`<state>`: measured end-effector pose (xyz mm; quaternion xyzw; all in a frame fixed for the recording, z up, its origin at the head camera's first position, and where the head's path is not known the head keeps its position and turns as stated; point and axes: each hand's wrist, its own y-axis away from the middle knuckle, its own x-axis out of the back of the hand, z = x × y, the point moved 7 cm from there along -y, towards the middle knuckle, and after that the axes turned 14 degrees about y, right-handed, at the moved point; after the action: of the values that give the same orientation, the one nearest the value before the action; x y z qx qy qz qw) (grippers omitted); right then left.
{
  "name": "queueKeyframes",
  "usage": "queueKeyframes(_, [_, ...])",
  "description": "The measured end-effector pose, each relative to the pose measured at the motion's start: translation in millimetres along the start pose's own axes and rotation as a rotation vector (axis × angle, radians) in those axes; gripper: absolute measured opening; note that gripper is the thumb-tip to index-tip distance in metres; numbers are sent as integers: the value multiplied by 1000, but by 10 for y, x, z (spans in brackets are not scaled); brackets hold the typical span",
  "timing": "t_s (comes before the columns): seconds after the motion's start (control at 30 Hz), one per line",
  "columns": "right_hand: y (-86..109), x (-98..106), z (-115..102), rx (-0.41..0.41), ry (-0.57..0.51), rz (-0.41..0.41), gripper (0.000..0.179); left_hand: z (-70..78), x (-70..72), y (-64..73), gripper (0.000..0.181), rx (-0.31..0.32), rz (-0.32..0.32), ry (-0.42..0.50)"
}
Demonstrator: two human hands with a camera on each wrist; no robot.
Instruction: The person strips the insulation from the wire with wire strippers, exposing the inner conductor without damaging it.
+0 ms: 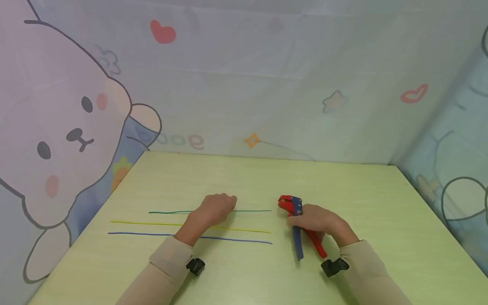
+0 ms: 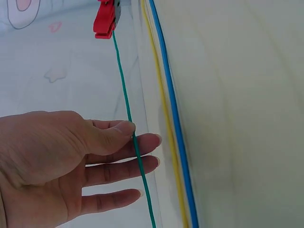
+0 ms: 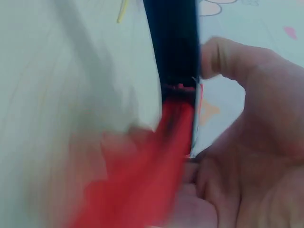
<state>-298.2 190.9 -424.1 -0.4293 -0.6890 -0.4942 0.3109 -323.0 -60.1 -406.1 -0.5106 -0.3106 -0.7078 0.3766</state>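
My left hand [image 1: 214, 209] pinches a thin green wire [image 1: 251, 210] near its middle. In the left wrist view, the thumb and forefinger meet on the green wire [image 2: 124, 92] while the other fingers lie behind it. To the right, my right hand [image 1: 320, 219] grips a red and blue wire stripper [image 1: 297, 206] around its upper handles. The head of this tool points away from me, and its handles are spread. In the right wrist view the red handle [image 3: 142, 180] is blurred, and the fingers behind it are partly hidden.
Nearer to me, a yellow wire [image 1: 141, 223] and a blue wire [image 1: 236, 240] lie side by side on the light wooden table [image 1: 228, 279], passing beneath my left wrist. A printed cloth [image 1: 236, 76] hangs behind the table and along its sides.
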Motion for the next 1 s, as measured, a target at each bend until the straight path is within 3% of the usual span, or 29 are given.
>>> queueKeyframes(0.17, [-35,100,-15,46,-161,72,40,-8,27,-17,17,2,13,11])
queueKeyframes(0.33, [-108,141,32,92,-381,70,49,3,75,-20,19,-6,27,49])
queueKeyframes(0.53, [-132,148,68,243,-633,-42,40,45,178,-5,24,-55,105,60])
queueKeyframes(0.7, [-151,116,65,350,-873,-186,50,45,228,9,27,-76,157,158])
queueKeyframes(0.87, [-149,98,48,388,-951,-243,62,40,255,5,24,-75,194,184])
queueKeyframes(1.0, [-163,99,44,369,-981,-225,48,58,302,2,12,-88,264,156])
